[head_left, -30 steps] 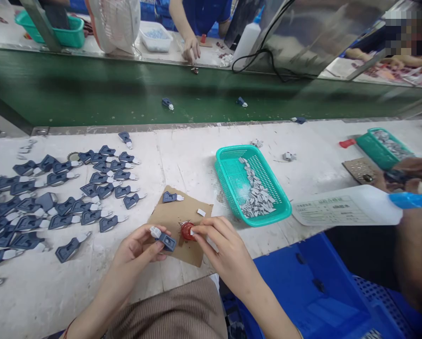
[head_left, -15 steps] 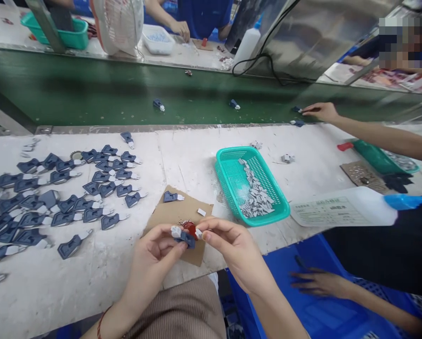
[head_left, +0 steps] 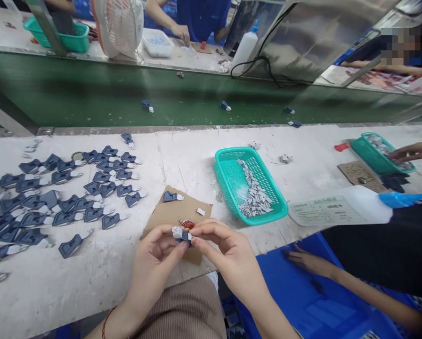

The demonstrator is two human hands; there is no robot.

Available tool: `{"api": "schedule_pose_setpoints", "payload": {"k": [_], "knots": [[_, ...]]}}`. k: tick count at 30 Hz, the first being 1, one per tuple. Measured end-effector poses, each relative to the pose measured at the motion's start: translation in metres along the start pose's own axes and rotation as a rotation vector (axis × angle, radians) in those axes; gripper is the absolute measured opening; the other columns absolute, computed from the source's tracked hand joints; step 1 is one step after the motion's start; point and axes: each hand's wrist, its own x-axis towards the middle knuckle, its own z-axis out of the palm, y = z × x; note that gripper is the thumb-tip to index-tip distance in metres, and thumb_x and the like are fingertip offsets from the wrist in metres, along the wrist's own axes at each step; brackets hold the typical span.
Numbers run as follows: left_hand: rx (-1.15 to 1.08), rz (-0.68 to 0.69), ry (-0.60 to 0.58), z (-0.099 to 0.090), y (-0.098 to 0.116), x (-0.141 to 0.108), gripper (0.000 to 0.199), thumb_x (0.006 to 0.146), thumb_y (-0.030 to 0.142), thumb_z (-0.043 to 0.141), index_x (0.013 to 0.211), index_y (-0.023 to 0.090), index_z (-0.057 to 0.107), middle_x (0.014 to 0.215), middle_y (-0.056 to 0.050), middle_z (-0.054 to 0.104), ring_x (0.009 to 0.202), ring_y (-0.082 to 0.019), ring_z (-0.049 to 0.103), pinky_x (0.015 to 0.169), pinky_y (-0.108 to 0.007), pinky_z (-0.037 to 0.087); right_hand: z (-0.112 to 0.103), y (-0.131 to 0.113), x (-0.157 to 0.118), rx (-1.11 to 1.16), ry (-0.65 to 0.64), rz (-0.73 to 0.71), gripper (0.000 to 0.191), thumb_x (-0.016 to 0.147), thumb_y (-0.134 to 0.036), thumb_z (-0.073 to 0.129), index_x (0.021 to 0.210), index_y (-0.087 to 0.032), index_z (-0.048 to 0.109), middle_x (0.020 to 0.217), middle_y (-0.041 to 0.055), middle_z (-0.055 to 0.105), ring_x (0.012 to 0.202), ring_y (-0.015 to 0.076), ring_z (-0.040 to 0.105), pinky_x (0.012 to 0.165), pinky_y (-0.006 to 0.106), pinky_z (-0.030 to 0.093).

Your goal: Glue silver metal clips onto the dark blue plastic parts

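My left hand (head_left: 152, 259) is closed round a small dark blue piece with a white, knobby end (head_left: 177, 232). Fingers and thumb of my right hand (head_left: 230, 254) pinch a small light-grey part (head_left: 190, 237) against its right side. Both hands are over a brown cardboard sheet (head_left: 156, 220) at the table's near edge. On the cardboard lie another dark blue piece (head_left: 169, 197), a loose white part (head_left: 200, 212) and a red round thing (head_left: 188, 224), partly hidden behind my fingers. A green basket (head_left: 227, 195) of small grey parts stands to the right.
Many dark blue pieces (head_left: 64, 219) with metal clips cover the table's left side. A white glue-type bottle (head_left: 341, 205) lies at right. Beyond runs a green belt (head_left: 101, 94) carrying several pieces. A co-worker's hand (head_left: 414, 151) reaches into another basket (head_left: 369, 157); another hand (head_left: 312, 261) is over a blue crate (head_left: 285, 294).
My right hand has moved left, bringing the small grey part against the blue piece. The co-worker's hand has left the belt for the far-right basket. Pieces on the belt have shifted left.
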Motion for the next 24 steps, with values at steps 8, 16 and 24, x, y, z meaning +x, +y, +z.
{"api": "schedule_pose_setpoints", "payload": {"k": [8, 16, 24], "knots": [[0.009, 0.016, 0.004, 0.001, 0.001, -0.001, 0.027, 0.081, 0.029, 0.073, 0.106, 0.019, 0.073, 0.112, -0.008, 0.076, 0.107, -0.025, 0.070, 0.097, -0.036, 0.055, -0.004, 0.003, 0.004, 0.234, -0.021, 0.125, 0.008, 0.073, -0.031, 0.080, 0.077, -0.024, 0.077, 0.092, 0.0046, 0.075, 0.093, 0.0206, 0.071, 0.086, 0.034, 0.059], [0.025, -0.024, 0.089, 0.006, 0.002, 0.001, 0.048, 0.071, 0.033, 0.081, 0.114, 0.017, 0.069, 0.117, -0.012, 0.074, 0.114, -0.030, 0.066, 0.094, -0.037, 0.056, 0.011, 0.006, -0.003, 0.286, -0.012, 0.139, 0.018, 0.077, -0.036, 0.076, 0.086, -0.021, 0.074, 0.090, 0.0066, 0.077, 0.085, 0.0209, 0.073, 0.079, 0.033, 0.061], [0.435, 0.165, 0.296, -0.044, 0.005, 0.001, 0.032, 0.081, 0.040, 0.071, 0.106, 0.024, 0.061, 0.108, -0.008, 0.075, 0.105, -0.025, 0.067, 0.090, -0.032, 0.051, -0.089, 0.013, 0.029, -0.535, 0.361, -0.144, 0.022, 0.089, -0.032, 0.057, 0.096, -0.021, 0.074, 0.100, 0.0080, 0.076, 0.089, 0.0232, 0.070, 0.080, 0.037, 0.056]]}}
